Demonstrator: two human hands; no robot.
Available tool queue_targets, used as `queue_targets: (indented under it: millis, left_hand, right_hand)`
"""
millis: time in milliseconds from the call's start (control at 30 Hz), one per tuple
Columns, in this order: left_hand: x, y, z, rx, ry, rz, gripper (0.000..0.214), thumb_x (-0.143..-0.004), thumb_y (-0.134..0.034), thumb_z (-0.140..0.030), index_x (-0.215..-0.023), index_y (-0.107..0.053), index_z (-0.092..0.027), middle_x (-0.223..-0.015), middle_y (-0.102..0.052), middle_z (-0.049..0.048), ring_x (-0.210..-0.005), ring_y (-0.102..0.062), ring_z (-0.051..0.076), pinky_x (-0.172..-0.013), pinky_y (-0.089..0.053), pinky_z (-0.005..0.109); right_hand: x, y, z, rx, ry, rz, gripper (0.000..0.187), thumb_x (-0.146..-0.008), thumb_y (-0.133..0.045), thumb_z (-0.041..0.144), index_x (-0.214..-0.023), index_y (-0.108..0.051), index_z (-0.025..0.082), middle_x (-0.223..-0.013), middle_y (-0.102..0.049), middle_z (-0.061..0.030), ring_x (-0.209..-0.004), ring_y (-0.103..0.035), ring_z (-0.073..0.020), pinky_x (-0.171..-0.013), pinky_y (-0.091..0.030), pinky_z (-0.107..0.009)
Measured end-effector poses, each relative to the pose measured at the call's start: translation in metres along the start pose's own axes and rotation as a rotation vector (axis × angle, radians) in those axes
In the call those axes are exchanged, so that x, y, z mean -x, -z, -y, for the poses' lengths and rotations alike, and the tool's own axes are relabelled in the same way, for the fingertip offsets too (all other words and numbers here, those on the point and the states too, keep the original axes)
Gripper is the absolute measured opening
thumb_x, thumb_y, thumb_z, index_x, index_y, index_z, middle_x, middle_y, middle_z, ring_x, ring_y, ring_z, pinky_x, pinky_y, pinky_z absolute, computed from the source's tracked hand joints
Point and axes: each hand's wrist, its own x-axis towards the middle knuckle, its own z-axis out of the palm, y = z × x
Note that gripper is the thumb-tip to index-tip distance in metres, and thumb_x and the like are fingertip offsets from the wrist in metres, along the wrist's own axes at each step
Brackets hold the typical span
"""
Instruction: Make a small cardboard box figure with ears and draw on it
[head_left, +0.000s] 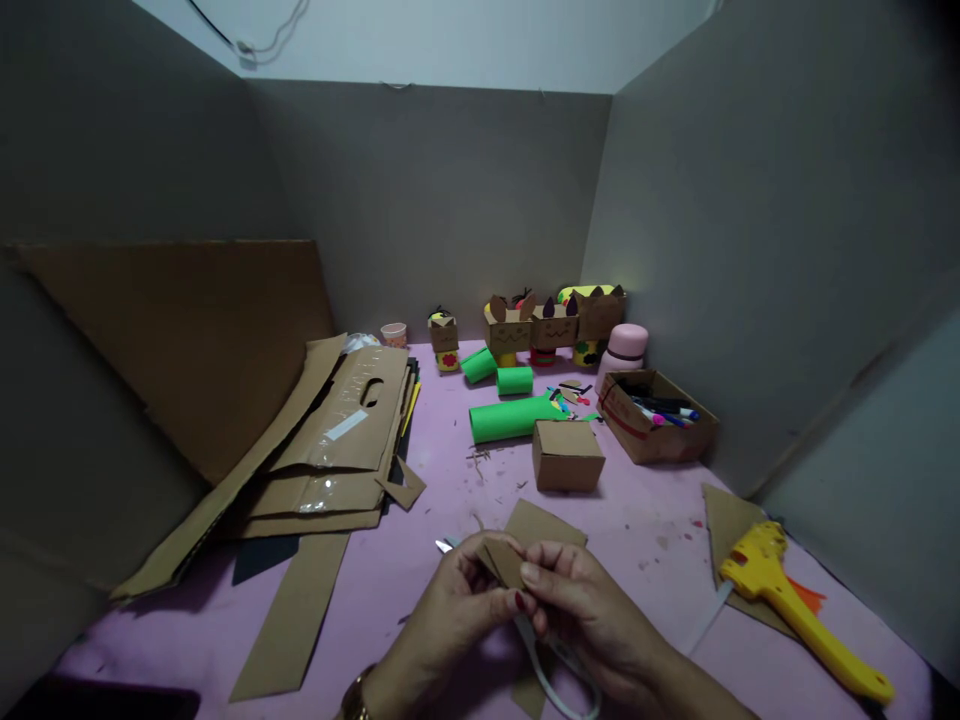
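Observation:
A small folded-looking piece of cardboard (504, 562) is pinched between the fingers of both my hands, low in the middle of the view. My left hand (466, 598) grips its left side, thumb in front. On its right edge the fingertips of my right hand (583, 598) are closed. Beneath my hands lies a pair of scissors (444, 545); its tip pokes out at the left and a pale handle loop shows below, the middle being hidden. A flat cardboard sheet (553, 522) lies under and behind my hands. Just beyond stands a small closed cardboard box (568, 458).
Flattened cardboard (337, 410) is stacked at left, near a cardboard strip (294, 620). A yellow glue gun (799, 605) rests at right beside an open box of pens (660, 440). Green tubes (504, 420), a pink bottle (626, 345) and several cardboard-headed figures (553, 330) stand farther back.

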Motion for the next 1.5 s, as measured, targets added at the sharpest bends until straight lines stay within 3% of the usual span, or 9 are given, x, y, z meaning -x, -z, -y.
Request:
queue_targets:
  millis: [100,300,500,633,833,933,1033,1167,1500]
  left_hand:
    - [0.0,0.003,0.0,0.007,-0.02,-0.021,0.044,-0.053,-0.091,-0.026,-0.089,-0.067,-0.018,-0.069,-0.069,-0.0012,-0.062,-0.061,0.011,-0.059,-0.043,0.021]
    - [0.002,0.003,-0.001,0.012,0.03,0.04,0.03,-0.061,-0.087,-0.026,-0.081,-0.066,-0.018,-0.063,-0.069,-0.0003,-0.06,-0.062,0.012,-0.059,-0.042,0.022]
    - [-0.001,0.009,0.0,0.049,0.024,0.026,0.055,-0.055,-0.09,-0.025,-0.103,-0.065,-0.023,-0.078,-0.074,0.0014,-0.07,-0.066,0.014,-0.067,-0.046,0.025]
    - [-0.001,0.007,-0.005,0.008,-0.014,-0.056,0.055,-0.059,-0.087,-0.034,-0.108,-0.064,-0.023,-0.073,-0.07,-0.0011,-0.063,-0.06,0.011,-0.061,-0.043,0.022]
    - [-0.001,0.003,-0.008,-0.186,-0.007,-0.185,0.023,-0.067,-0.08,-0.033,-0.064,-0.067,-0.014,-0.062,-0.065,0.0008,-0.06,-0.054,0.012,-0.06,-0.041,0.024]
    - [0.0,0.002,-0.005,-0.164,-0.02,-0.226,0.018,-0.07,-0.077,-0.031,-0.069,-0.069,-0.014,-0.067,-0.068,0.0028,-0.064,-0.056,0.014,-0.064,-0.043,0.026]
    - [0.0,-0.001,-0.003,-0.069,-0.001,-0.258,0.017,-0.072,-0.076,-0.029,-0.07,-0.068,-0.014,-0.065,-0.066,0.0011,-0.061,-0.055,0.012,-0.063,-0.042,0.025]
    - [0.0,-0.004,0.001,0.016,0.007,-0.241,0.022,-0.073,-0.074,-0.028,-0.061,-0.063,-0.014,-0.056,-0.057,-0.0024,-0.055,-0.048,0.01,-0.058,-0.038,0.022]
    - [0.0,-0.004,0.003,0.009,0.033,-0.288,0.021,-0.067,-0.078,-0.029,-0.061,-0.066,-0.012,-0.056,-0.058,-0.0015,-0.055,-0.047,0.01,-0.058,-0.037,0.022]
  right_hand:
    - [0.001,0.0,0.002,0.037,0.008,-0.021,0.041,-0.057,-0.088,0.04,-0.067,-0.059,0.013,-0.048,-0.062,0.0034,-0.037,-0.047,-0.0011,-0.04,-0.03,-0.011]
    - [0.002,0.002,0.001,0.19,0.071,-0.032,0.045,-0.059,-0.085,0.049,-0.069,-0.06,0.013,-0.05,-0.061,0.0041,-0.039,-0.045,-0.002,-0.043,-0.03,-0.015]
    - [-0.001,0.009,0.003,0.3,0.108,-0.044,0.046,-0.063,-0.08,0.053,-0.074,-0.059,0.014,-0.055,-0.059,0.0041,-0.043,-0.045,-0.0041,-0.046,-0.03,-0.018]
    - [0.002,0.007,0.005,0.41,0.19,-0.07,0.045,-0.066,-0.076,0.056,-0.073,-0.058,0.014,-0.054,-0.054,0.0049,-0.047,-0.042,-0.0061,-0.048,-0.03,-0.02]
    - [0.006,0.007,0.006,0.728,0.356,-0.107,0.033,-0.08,-0.064,0.047,-0.073,-0.065,0.015,-0.063,-0.061,-0.0016,-0.057,-0.052,-0.013,-0.052,-0.038,-0.025]
    - [0.006,0.011,0.003,0.909,0.51,-0.114,0.025,-0.086,-0.06,0.038,-0.091,-0.069,0.016,-0.082,-0.071,-0.0086,-0.074,-0.064,-0.0208,-0.065,-0.048,-0.031]
    - [0.004,0.017,-0.002,1.143,0.738,-0.12,0.036,-0.086,-0.062,0.034,-0.118,-0.064,0.017,-0.098,-0.073,-0.0126,-0.087,-0.067,-0.0261,-0.076,-0.05,-0.037]
    - [0.002,0.021,-0.007,1.32,0.916,-0.096,0.026,-0.093,-0.054,0.03,-0.112,-0.067,0.019,-0.091,-0.075,-0.0125,-0.082,-0.069,-0.0252,-0.074,-0.052,-0.037]
    - [0.0,0.022,0.0,1.291,0.876,-0.046,0.023,-0.093,-0.054,0.03,-0.108,-0.07,0.022,-0.085,-0.075,-0.0097,-0.076,-0.068,-0.0232,-0.069,-0.052,-0.035]
